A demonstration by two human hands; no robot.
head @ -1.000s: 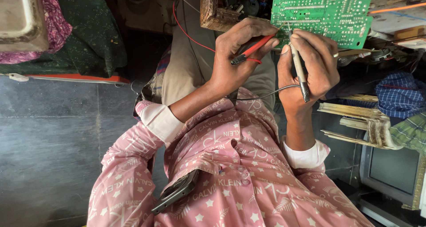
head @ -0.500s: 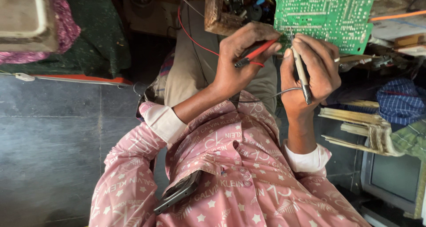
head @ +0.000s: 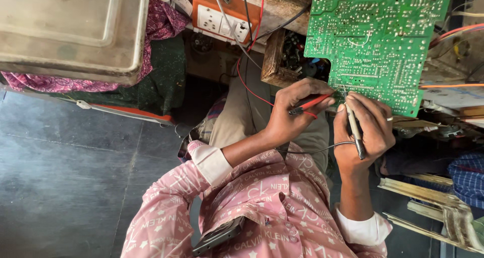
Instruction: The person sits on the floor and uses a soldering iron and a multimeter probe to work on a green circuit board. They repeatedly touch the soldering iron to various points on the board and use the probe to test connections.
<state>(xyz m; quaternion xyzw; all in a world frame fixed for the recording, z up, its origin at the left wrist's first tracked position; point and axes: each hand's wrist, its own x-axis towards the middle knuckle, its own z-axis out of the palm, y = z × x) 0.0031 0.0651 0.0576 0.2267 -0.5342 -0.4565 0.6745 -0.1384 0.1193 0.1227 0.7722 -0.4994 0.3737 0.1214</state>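
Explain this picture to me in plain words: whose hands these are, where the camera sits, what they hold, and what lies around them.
The one view comes from a camera worn on a person's head, looking down at their own two bare hands, so the pink patterned sleeves and the body fill the lower part of the picture. The left hand pinches a red probe, its tip at the lower edge of a green circuit board. The right hand holds a dark probe upright, its tip also at that board edge; a thin wire runs off it. A red wire leads up toward an orange socket box. A flat grey metal lid lies at upper left over a purple cloth. A phone sticks out of the shirt pocket.
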